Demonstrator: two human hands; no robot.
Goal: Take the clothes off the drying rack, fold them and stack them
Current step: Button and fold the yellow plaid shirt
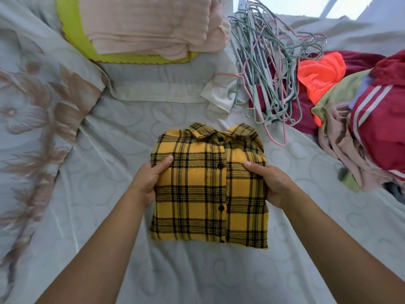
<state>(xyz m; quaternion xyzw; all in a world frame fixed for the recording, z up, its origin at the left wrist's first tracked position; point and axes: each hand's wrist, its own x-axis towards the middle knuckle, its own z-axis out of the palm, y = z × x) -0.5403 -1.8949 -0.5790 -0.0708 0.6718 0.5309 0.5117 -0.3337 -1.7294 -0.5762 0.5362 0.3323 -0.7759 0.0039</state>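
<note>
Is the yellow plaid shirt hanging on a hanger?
No, the yellow plaid shirt lies folded on the bed, and the hangers lie in a pile apart from it.

hangers (274, 69) right, bare sheet (98, 172) left

Your bed (105, 216) has a pale sheet with a swirl pattern. In the middle, right before you, lies a folded plaid shirt (208, 187), its collar pointing away from you. At your left a floral quilt (32, 110) covers the bed's side. Beyond the shirt sit a green mat (71, 31) and a white cloth (219, 97). At your right a tangle of hangers (269, 84) lies against a heap of clothes (377, 128).
</note>
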